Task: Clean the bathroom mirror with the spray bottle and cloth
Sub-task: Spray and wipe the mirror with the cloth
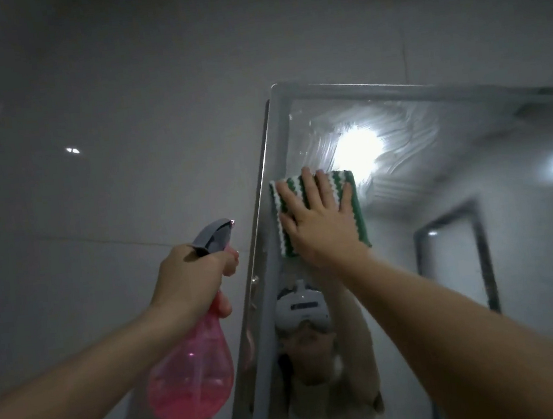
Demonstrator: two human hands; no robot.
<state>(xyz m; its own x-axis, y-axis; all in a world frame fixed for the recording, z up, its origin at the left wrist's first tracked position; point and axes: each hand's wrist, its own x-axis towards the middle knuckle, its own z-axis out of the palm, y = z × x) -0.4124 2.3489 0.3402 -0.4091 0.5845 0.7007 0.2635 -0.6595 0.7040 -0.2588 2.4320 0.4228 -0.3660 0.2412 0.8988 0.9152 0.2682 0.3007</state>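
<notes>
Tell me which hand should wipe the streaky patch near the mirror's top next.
Right. The right hand already presses the green-and-white cloth flat on the mirror, just below the streaks. The left hand is off to the side, its grip taken up by the pink spray bottle.

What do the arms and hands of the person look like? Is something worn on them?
Both forearms are bare, with no sleeve reaching into view. The left hand and the right hand wear no gloves, and no ring, watch or bracelet shows. The fingers look slender, their nails short and unpainted.
</notes>
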